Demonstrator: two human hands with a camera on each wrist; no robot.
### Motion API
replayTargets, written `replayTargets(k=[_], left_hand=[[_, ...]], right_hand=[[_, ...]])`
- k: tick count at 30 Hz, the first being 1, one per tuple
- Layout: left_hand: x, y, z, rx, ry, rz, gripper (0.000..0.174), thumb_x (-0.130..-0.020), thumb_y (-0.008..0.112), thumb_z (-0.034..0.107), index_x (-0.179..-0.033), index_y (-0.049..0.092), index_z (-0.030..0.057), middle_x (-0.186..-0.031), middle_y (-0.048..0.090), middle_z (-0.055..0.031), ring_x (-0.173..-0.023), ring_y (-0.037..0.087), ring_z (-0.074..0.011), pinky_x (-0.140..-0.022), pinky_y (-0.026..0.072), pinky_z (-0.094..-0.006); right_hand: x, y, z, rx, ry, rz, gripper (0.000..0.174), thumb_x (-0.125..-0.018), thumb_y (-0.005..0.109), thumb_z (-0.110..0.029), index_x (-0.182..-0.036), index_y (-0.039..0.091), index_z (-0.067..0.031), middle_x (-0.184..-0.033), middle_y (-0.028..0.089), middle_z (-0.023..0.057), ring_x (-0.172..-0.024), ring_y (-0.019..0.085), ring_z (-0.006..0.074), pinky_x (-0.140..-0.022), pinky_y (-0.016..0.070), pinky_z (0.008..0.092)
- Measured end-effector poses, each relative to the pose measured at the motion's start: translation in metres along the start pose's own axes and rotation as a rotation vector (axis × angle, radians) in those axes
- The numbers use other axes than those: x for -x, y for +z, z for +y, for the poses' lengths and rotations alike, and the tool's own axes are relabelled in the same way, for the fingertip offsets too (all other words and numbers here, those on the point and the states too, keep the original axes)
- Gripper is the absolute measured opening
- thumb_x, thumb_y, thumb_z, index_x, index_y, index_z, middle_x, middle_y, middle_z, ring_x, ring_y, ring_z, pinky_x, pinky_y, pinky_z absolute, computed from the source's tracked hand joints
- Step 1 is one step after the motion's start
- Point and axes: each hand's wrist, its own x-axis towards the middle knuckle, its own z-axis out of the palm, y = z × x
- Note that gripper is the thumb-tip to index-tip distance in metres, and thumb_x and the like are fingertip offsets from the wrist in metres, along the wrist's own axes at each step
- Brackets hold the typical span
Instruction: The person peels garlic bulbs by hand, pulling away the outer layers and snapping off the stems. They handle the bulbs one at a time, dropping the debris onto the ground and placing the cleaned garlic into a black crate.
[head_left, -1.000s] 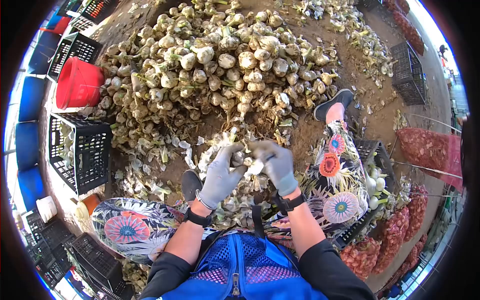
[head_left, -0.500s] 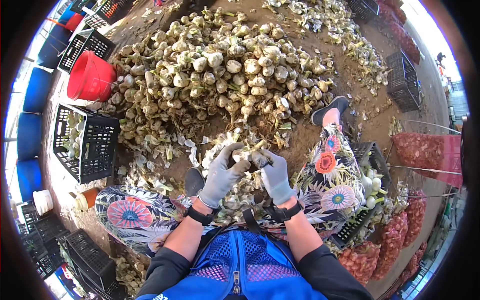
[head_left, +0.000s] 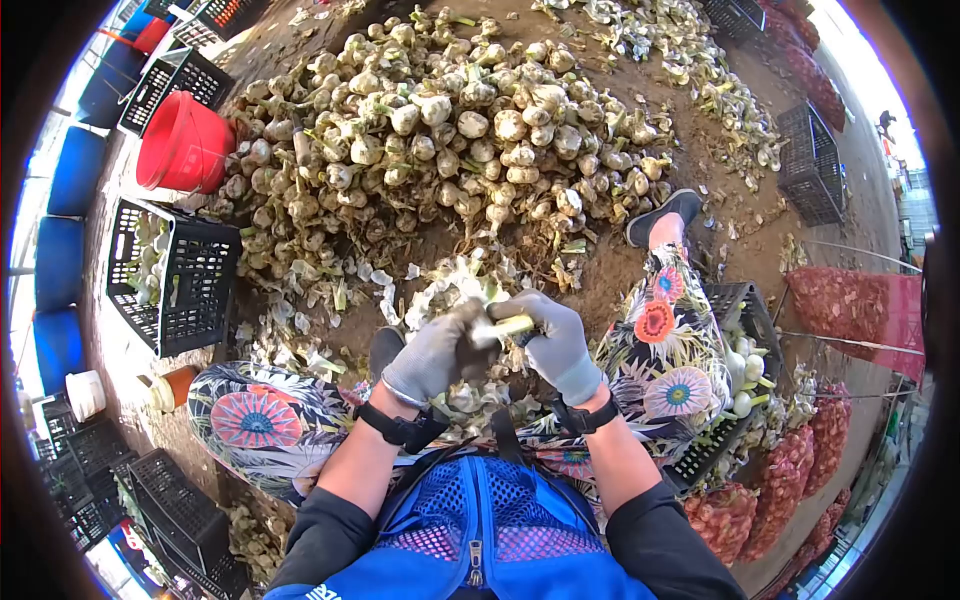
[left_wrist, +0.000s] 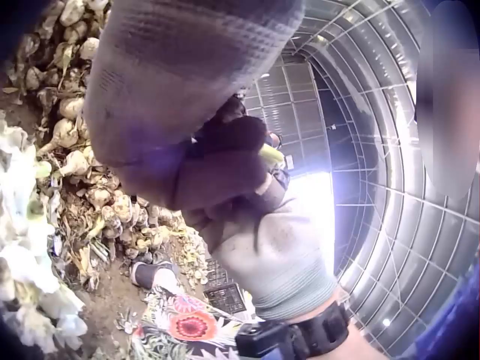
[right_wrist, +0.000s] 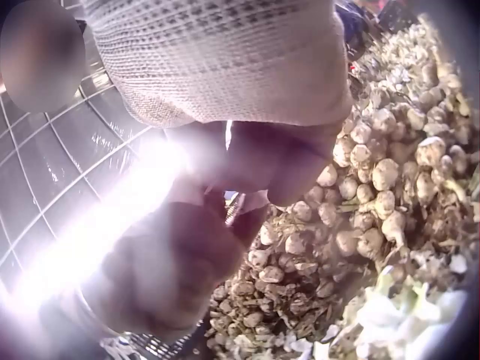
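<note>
Garlic [head_left: 508, 328] between my two gloved hands, over a litter of pale skins [head_left: 447, 284]. My right hand [head_left: 556, 346] pinches the stem [head_left: 517, 325]; my left hand [head_left: 432, 352] lies at the opposite end, too blurred for me to tell its grip. I judge the piece light, the stem stiff, the outer layers papery and slippery: best held by the stem.
</note>
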Motion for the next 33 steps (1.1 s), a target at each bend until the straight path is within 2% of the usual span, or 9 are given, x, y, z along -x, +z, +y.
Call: replayTargets(k=[5, 9, 12, 13, 15, 18, 23, 25, 33], left_hand=[[0.008, 0.023, -0.001, -0.127, -0.217, -0.073, 0.041, -0.106, 0.037, 0.042, -0.113, 0.059, 0.0087, -0.077, 0.065, -0.0078, -0.052, 0.051, -0.0123, -0.047, 0.0394, -0.0247], [0.001, 0.015, -0.007, -0.088, -0.063, -0.011, 0.039, -0.106, 0.035, 0.035, -0.12, 0.057, 0.0051, -0.089, 0.067, -0.0115, -0.063, 0.062, -0.0177, -0.058, 0.0495, -0.0297], [-0.008, 0.009, -0.016, -0.051, -0.024, 0.016, 0.039, -0.107, 0.035, 0.03, -0.13, 0.054, 0.0041, -0.099, 0.067, -0.0123, -0.08, 0.066, -0.0203, -0.072, 0.0553, -0.0349], [-0.012, 0.013, -0.017, -0.015, 0.009, 0.102, 0.039, -0.107, 0.035, 0.029, -0.132, 0.053, 0.0041, -0.101, 0.067, -0.0111, -0.086, 0.067, -0.0202, -0.078, 0.0562, -0.0354], [-0.016, 0.013, -0.019, -0.015, 0.11, 0.051, 0.032, -0.105, 0.049, 0.032, -0.123, 0.06, 0.0069, -0.102, 0.066, -0.0051, -0.092, 0.065, -0.0155, -0.076, 0.0563, -0.0338], [-0.014, 0.004, -0.018, -0.316, 0.425, 0.173, 0.027, -0.1, 0.061, 0.025, -0.117, 0.064, 0.0036, -0.107, 0.068, -0.0023, -0.093, 0.062, -0.0075, -0.08, 0.0518, -0.0253], [-0.01, -0.015, -0.023, -1.231, 0.11, 0.039, 0.05, -0.099, 0.058, 0.043, -0.125, 0.061, 0.0007, -0.106, 0.07, -0.0121, -0.096, 0.066, -0.0221, -0.091, 0.0497, -0.0325], [-0.013, -0.009, -0.034, -1.438, 0.51, 0.231, 0.059, -0.097, 0.057, 0.051, -0.124, 0.06, -0.0023, -0.104, 0.07, -0.0165, -0.097, 0.066, -0.0263, -0.088, 0.0508, -0.0345], [-0.011, 0.013, -0.005, -0.618, 0.261, 0.163, 0.033, -0.095, 0.056, 0.017, -0.117, 0.061, -0.0069, -0.095, 0.07, -0.0117, -0.084, 0.069, -0.0173, -0.075, 0.0541, -0.0292]], right_hand=[[-0.003, 0.002, 0.001, 0.039, -0.128, 0.044, 0.049, -0.075, 0.061, 0.01, -0.121, 0.067, -0.0052, -0.1, 0.069, 0.0081, -0.088, 0.066, 0.0185, -0.078, 0.0499, 0.027], [0.014, -0.002, 0.025, -0.35, 0.373, 0.377, 0.053, -0.084, 0.071, 0.0, -0.135, 0.055, -0.0025, -0.109, 0.066, 0.0075, -0.09, 0.065, 0.0144, -0.083, 0.0504, 0.0229], [0.02, -0.002, -0.016, -0.57, 0.349, 0.151, 0.044, -0.085, 0.073, 0.0, -0.127, 0.06, -0.0023, -0.125, 0.057, 0.0109, -0.088, 0.065, 0.0155, -0.079, 0.0507, 0.0221], [0.012, 0.006, -0.006, -0.124, 0.069, 0.16, 0.029, -0.088, 0.072, -0.004, -0.116, 0.066, -0.0025, -0.118, 0.062, 0.0096, -0.085, 0.066, 0.0142, -0.074, 0.051, 0.022], [0.017, 0.003, -0.005, -0.437, 0.428, 0.194, 0.018, -0.091, 0.07, -0.009, -0.108, 0.069, -0.0022, -0.109, 0.067, 0.009, -0.083, 0.066, 0.0121, -0.071, 0.05, 0.0215], [0.015, 0.0, 0.006, -0.586, 0.465, 0.37, 0.017, -0.095, 0.067, -0.013, -0.107, 0.069, -0.001, -0.102, 0.07, 0.0087, -0.08, 0.067, 0.0114, -0.068, 0.0529, 0.0221], [0.015, -0.014, 0.012, -0.709, 0.446, 0.471, 0.022, -0.096, 0.066, -0.016, -0.109, 0.067, 0.0011, -0.095, 0.07, 0.0068, -0.081, 0.069, 0.0143, -0.062, 0.0566, 0.0223], [0.019, -0.015, 0.011, -0.688, 0.405, 0.473, 0.022, -0.095, 0.066, -0.015, -0.109, 0.068, 0.0013, -0.096, 0.07, 0.0067, -0.082, 0.069, 0.0141, -0.062, 0.0567, 0.0225], [0.01, 0.007, -0.014, -0.108, 0.078, 0.4, 0.014, -0.084, 0.072, -0.001, -0.098, 0.07, -0.0006, -0.104, 0.068, 0.0067, -0.1, 0.062, 0.0172, -0.086, 0.05, 0.03]])
